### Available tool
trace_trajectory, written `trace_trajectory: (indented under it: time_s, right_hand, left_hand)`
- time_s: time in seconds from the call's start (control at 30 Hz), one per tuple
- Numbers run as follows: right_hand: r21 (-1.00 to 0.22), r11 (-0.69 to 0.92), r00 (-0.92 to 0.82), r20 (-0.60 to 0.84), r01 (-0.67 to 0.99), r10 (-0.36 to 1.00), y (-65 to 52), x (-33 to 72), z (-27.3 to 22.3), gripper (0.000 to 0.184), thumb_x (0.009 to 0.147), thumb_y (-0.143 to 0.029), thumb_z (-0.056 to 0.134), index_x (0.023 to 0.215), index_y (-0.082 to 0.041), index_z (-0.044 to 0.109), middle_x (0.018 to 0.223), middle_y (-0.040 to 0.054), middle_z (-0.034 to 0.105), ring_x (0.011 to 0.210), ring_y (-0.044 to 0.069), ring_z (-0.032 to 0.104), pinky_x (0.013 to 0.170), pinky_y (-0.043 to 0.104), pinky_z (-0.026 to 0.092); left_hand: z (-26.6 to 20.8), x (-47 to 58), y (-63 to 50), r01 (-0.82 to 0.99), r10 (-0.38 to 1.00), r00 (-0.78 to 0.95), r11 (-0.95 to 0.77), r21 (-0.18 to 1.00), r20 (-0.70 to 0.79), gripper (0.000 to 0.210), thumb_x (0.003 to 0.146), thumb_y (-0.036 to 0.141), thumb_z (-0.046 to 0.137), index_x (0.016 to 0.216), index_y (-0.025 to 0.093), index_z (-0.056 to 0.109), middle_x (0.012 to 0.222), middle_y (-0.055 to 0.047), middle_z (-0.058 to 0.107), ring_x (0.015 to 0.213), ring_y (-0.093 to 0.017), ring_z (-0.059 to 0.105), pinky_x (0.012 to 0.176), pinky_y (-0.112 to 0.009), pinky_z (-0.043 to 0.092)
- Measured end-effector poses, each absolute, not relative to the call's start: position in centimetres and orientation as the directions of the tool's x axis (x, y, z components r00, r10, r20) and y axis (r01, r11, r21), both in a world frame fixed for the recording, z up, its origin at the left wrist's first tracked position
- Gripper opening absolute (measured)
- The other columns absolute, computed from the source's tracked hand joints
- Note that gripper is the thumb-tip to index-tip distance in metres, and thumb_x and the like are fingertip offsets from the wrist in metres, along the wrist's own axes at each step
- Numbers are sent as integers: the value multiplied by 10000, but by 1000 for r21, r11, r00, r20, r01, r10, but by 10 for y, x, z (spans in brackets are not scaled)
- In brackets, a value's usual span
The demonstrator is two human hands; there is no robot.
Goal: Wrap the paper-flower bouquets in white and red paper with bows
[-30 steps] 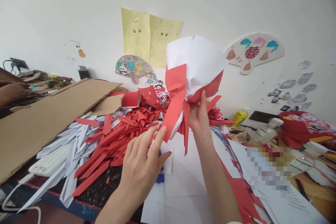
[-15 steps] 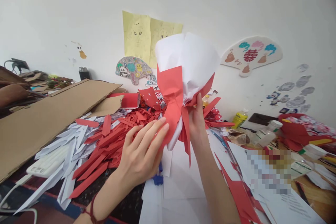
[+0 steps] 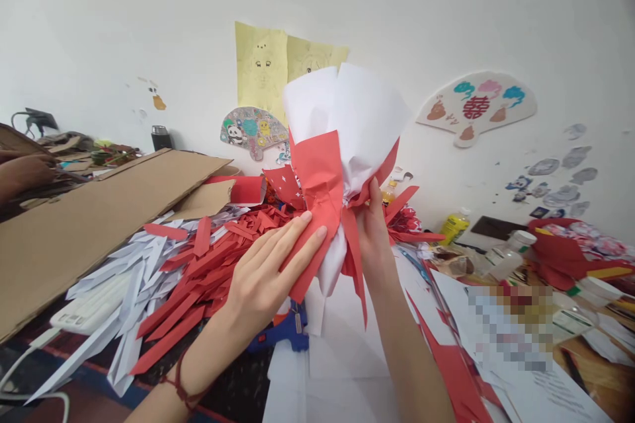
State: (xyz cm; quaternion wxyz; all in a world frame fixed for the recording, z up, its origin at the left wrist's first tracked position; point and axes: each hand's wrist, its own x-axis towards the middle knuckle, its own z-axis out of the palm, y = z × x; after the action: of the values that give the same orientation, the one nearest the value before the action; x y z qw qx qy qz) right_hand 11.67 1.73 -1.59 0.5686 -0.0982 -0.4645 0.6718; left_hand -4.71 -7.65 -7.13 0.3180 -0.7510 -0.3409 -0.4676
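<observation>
In the middle of the head view a paper bouquet wrap stands upright, a wide white cone with red paper around its outside. It is gathered at a narrow waist, and red and white tails spread below. My right hand is closed round that waist from the right. From the left, my left hand rests long fingers on the lower red flap; its thumb is hidden behind the paper. A blue glue gun lies under my left hand, partly covered. White sheets lie beneath the wrap.
Folded red strips and white strips are heaped at left, beside a white power strip. A large cardboard sheet lies behind them. Bottles and papers crowd the right. Another person's hand shows far left.
My left hand has shifted slightly up and its fingers lie flatter on the red flap. The flap's lower end has swung out left. The wrap has moved slightly left, and more of the glue gun shows.
</observation>
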Motion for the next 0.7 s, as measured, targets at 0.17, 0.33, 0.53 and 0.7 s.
trace_trajectory:
  time_s: [0.17, 0.33, 0.53, 0.7]
  right_hand:
    - [-744, 71, -341, 387, -664, 857, 12, 121, -11, 491, 820, -611, 594, 1191, -289, 610, 1139, 7, 706, 1232, 242, 573, 1072, 454, 466]
    - [-718, 55, -316, 373, -694, 872, 10, 121, -9, 419, 825, -557, 592, 1146, -293, 637, 1071, -4, 719, 1205, 245, 595, 1012, 448, 521]
    - [-742, 75, -286, 348, -666, 893, 7, 121, -6, 381, 831, -540, 568, 1111, -294, 647, 1078, -5, 712, 1198, 228, 599, 983, 401, 545]
    - [-743, 58, -292, 332, -667, 897, 6, 121, -6, 367, 821, -551, 583, 1091, -312, 649, 1082, -10, 707, 1180, 231, 607, 987, 413, 540]
  left_hand:
    - [-59, -58, -79, 813, 214, 502, -446, -374, 838, 471, 970, 94, 444, 1435, 172, 454, 1440, -45, 526, 1360, -193, 455, 1149, -339, 336]
    - [-54, -63, -84, 792, 264, 595, -350, -500, 759, 489, 957, 104, 477, 1433, 211, 449, 1472, 7, 492, 1445, -178, 318, 1224, -364, 202]
    - [-50, -63, -86, 769, 247, 625, -355, -531, 740, 465, 953, 130, 495, 1402, 247, 492, 1480, 26, 481, 1438, -143, 328, 1245, -339, 108]
    - [-47, -61, -86, 769, 239, 611, -407, -493, 755, 450, 974, 132, 448, 1414, 222, 478, 1436, 14, 530, 1410, -127, 374, 1242, -333, 111]
